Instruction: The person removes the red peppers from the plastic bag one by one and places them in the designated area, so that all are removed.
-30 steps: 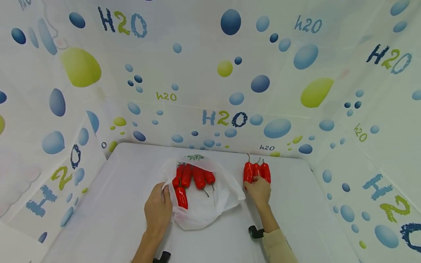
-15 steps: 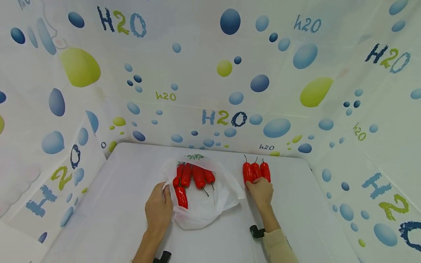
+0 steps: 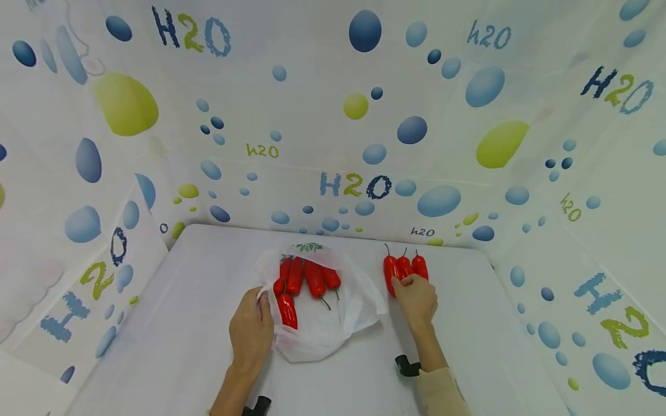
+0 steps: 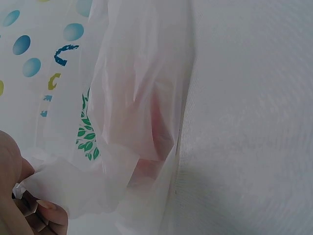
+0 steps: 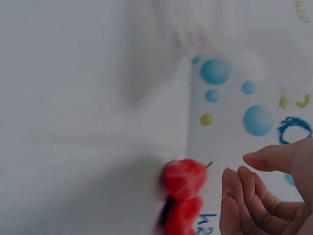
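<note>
My left hand pinches the edge of a thin white plastic bag. In the left wrist view the bag has a green leaf print, and its gathered edge lies between thumb and fingers. Several glossy red chili peppers lie inside its open mouth. To the right, a row of three red peppers lies on the table, stems pointing away. My right hand is at their near ends, hiding part of them. In the right wrist view, this hand shows thumb and fingertips apart with nothing between them.
The white table ends at a back wall of white cloth printed with bubbles and H2O lettering. Similar cloth hangs on both sides. A dark wrist mount sits at my right wrist, and another at my left.
My right hand has shifted a little to the right along the row. The left end of the row has moved slightly left. The left hand and bag stay in place.
</note>
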`<move>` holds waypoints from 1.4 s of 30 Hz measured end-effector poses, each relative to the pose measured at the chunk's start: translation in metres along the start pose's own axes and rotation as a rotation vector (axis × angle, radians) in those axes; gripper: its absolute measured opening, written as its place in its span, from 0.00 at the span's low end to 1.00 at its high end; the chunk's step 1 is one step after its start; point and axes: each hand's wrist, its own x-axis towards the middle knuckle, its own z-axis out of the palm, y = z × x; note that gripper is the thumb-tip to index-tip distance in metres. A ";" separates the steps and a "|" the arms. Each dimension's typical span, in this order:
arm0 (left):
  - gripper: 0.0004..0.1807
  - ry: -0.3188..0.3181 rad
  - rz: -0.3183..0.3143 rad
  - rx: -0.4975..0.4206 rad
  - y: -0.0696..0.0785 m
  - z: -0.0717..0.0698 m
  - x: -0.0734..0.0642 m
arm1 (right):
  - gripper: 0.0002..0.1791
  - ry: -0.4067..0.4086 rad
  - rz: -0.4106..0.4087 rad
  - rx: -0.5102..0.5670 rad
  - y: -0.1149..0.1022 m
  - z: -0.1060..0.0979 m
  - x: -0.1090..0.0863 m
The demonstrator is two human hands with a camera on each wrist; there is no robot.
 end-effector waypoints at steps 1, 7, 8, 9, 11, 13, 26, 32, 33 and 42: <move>0.10 0.003 0.004 -0.001 0.000 0.000 0.000 | 0.15 0.025 -0.018 0.018 -0.003 -0.001 0.000; 0.10 0.006 0.007 -0.006 0.001 -0.001 0.001 | 0.14 0.105 -0.087 0.138 -0.028 -0.015 -0.005; 0.10 0.005 0.006 -0.006 0.001 -0.001 0.001 | 0.14 0.114 -0.096 0.154 -0.031 -0.016 -0.007; 0.10 0.006 0.006 -0.007 0.001 -0.002 0.001 | 0.13 0.124 -0.106 0.167 -0.035 -0.017 -0.010; 0.10 0.010 0.007 -0.004 0.001 -0.002 0.001 | 0.12 0.139 -0.132 0.203 -0.043 -0.019 -0.016; 0.10 0.014 0.010 -0.002 0.002 -0.002 0.001 | 0.12 0.141 -0.161 0.234 -0.050 -0.020 -0.023; 0.10 0.002 -0.014 -0.006 0.002 -0.002 0.001 | 0.09 0.098 -0.297 0.341 -0.080 -0.014 -0.050; 0.09 0.012 -0.007 -0.005 0.002 -0.002 0.001 | 0.08 0.029 -0.389 0.375 -0.093 0.001 -0.071; 0.09 0.011 -0.007 -0.006 0.002 -0.002 0.001 | 0.07 0.022 -0.400 0.372 -0.094 0.005 -0.074; 0.10 0.001 -0.009 -0.003 -0.001 0.001 0.000 | 0.05 -0.049 -0.436 0.378 -0.106 0.031 -0.095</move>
